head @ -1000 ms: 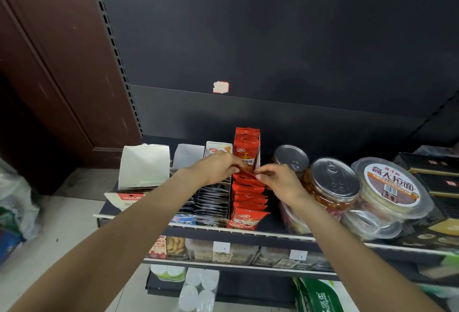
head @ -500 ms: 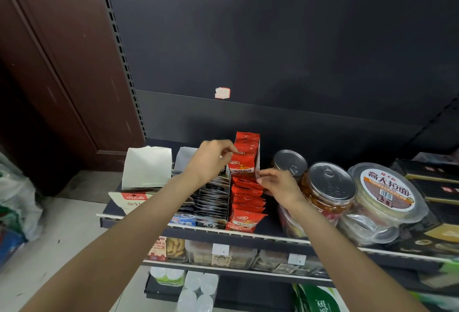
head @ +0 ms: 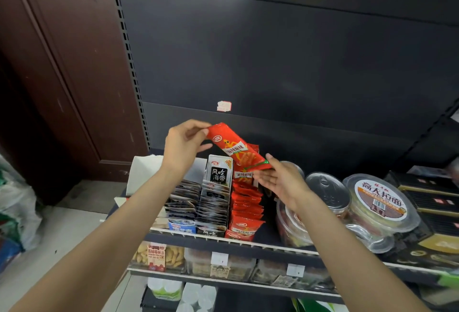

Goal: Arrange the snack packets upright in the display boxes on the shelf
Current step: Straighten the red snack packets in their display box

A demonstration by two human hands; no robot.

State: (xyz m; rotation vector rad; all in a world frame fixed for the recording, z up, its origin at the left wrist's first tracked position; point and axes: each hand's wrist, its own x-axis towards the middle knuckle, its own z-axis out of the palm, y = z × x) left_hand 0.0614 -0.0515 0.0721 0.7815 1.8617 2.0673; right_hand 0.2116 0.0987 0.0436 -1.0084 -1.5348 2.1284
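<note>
While pinched at its top edge by left hand (head: 182, 146), glossy red foil snack packet (head: 237, 149) hangs tilted toward four o'clock. Right hand (head: 279, 182) flat-fingered, touching lower corner. Probably light, limp, slippery; better gripped by the sealed edges.

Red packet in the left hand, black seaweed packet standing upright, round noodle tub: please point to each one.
Red packet (head: 236, 149), head view, printed front.
Black seaweed packet (head: 219, 174), head view, black label.
Round noodle tub (head: 378, 198), head view, lid label.
</note>
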